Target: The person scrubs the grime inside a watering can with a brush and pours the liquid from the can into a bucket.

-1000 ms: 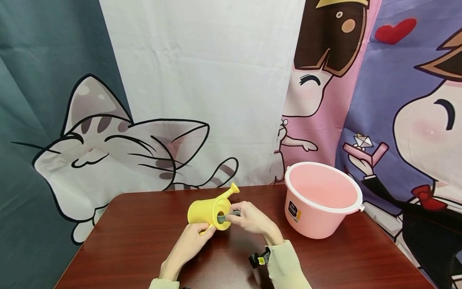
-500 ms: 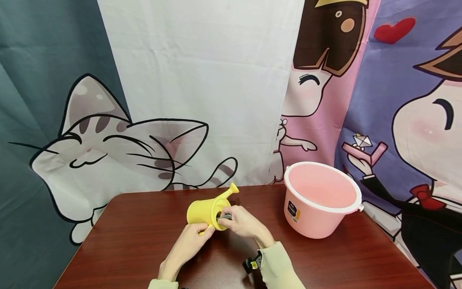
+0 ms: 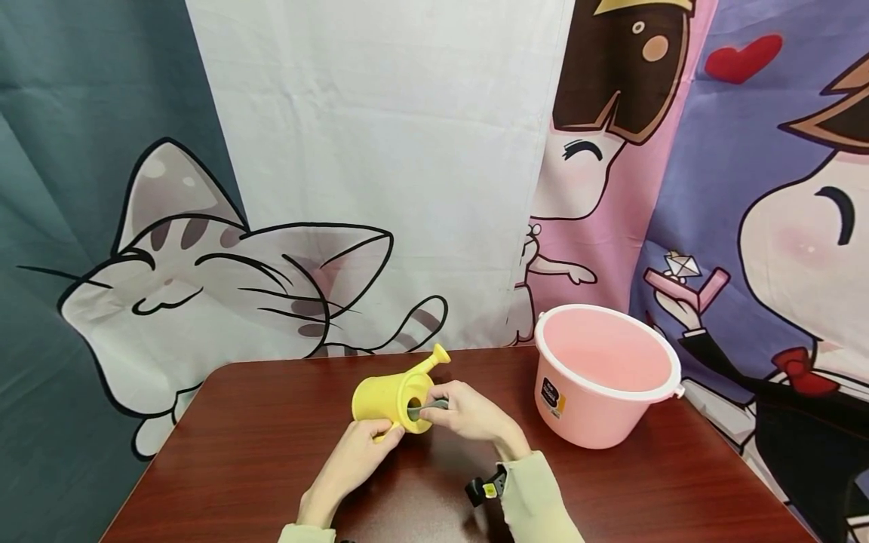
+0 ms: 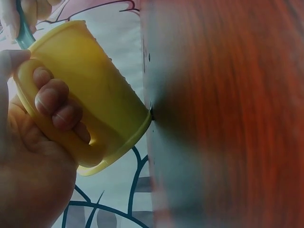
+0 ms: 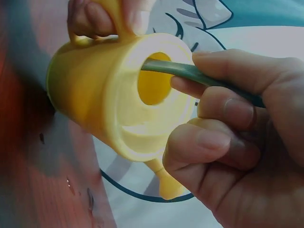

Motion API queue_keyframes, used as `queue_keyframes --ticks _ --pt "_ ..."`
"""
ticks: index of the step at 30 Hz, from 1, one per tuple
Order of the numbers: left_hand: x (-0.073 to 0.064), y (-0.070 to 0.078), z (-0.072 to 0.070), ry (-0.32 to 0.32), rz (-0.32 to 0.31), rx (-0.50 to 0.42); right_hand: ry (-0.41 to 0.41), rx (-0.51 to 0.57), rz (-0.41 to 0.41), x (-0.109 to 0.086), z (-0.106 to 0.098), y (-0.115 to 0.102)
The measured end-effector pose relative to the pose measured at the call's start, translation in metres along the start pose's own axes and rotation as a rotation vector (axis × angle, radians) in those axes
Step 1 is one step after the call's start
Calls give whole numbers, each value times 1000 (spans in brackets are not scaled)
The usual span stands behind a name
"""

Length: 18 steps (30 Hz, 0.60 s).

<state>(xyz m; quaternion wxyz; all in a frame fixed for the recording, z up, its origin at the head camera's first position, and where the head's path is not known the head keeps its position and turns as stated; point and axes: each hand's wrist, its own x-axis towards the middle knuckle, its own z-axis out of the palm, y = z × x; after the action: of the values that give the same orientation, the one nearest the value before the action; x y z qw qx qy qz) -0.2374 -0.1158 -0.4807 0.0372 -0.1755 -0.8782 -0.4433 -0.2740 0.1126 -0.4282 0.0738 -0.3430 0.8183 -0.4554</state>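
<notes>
A yellow watering can [image 3: 380, 397] is held tilted over the table, its spout up and its round top opening turned to the right. My left hand [image 3: 353, 456] grips it by the handle, fingers passing through the loop in the left wrist view. With thumb and fingers, my right hand [image 3: 474, 411] pinches a slim grey-green handle [image 5: 190, 72]. That handle runs into the can's opening; its far end is hidden inside, so its kind cannot be told. In the left wrist view, the can's base edge [image 4: 135, 135] is close to the tabletop.
A pink bucket [image 3: 591, 418] with a white rim stands on the dark red-brown wooden table [image 3: 258, 437], to the right of my hands. Behind the table hangs a printed cloth [image 3: 387, 151] with cartoon figures. Small shiny spots [image 5: 70, 185] lie on the table.
My right hand moved in toward the can's opening, then drew back to the right, with the grey-green handle sliding in and partly out. The left hand and can barely moved.
</notes>
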Motion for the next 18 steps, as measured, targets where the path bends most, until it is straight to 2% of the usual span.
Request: queue_keyframes --ticks 5,12,18 --pt "0 0 -1 1 -3 -6 -11 55 -11 -2 -5 1" --pt "-1 -1 -1 4 -1 -31 -11 138 63 -6 -10 2" --pt "-1 -3 -2 3 -11 -43 -8 164 61 -6 -10 1"
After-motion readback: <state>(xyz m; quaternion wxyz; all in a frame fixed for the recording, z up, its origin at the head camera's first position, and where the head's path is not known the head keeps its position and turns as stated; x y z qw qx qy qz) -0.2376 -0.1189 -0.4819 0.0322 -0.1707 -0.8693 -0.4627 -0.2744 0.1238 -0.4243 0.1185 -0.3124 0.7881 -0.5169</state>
